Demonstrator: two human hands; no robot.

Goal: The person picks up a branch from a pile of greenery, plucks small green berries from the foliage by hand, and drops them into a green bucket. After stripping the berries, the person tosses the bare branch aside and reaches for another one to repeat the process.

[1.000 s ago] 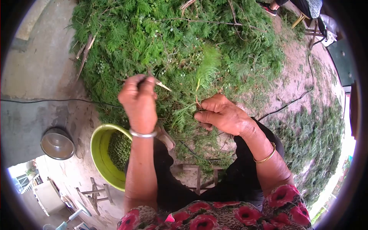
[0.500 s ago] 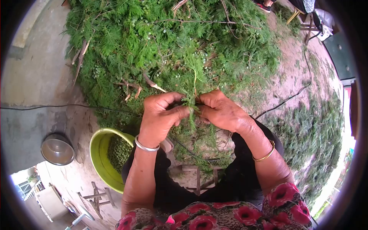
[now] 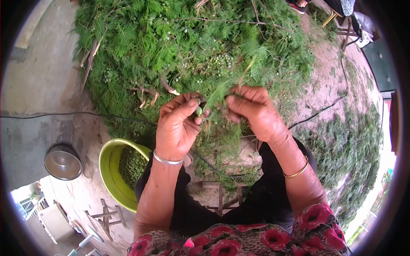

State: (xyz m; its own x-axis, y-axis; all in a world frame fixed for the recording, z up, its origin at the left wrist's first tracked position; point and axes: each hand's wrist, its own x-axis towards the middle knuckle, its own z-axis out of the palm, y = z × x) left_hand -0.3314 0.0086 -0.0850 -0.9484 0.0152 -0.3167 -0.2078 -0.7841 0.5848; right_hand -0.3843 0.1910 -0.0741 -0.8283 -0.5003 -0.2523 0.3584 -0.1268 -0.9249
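My left hand [image 3: 177, 126] has its thumb and fingers closed on small green cones [image 3: 198, 111], palm partly turned up. A little to its right, my right hand [image 3: 254, 109] pinches an evergreen sprig [image 3: 252, 64]; its leafy end is smeared by motion. Both hands are apart, above the near edge of a big heap of cut evergreen branches [image 3: 141, 55] with pale green cones among the leaves. Below my left hand stands a yellow-green bucket [image 3: 106, 175], partly filled with green cones [image 3: 131, 165].
A metal bowl [image 3: 63, 163] rests on the floor at the left. A black cable [image 3: 318, 113] crosses the ground. More greenery [image 3: 341, 149] is spread at the right. A small wooden stool [image 3: 106, 217] stands lower left. Another person's foot [image 3: 295, 6] shows at the top right.
My hands have moved apart. The right has swung the sprig up and to the right, while the left has turned, showing green cones between its fingers.
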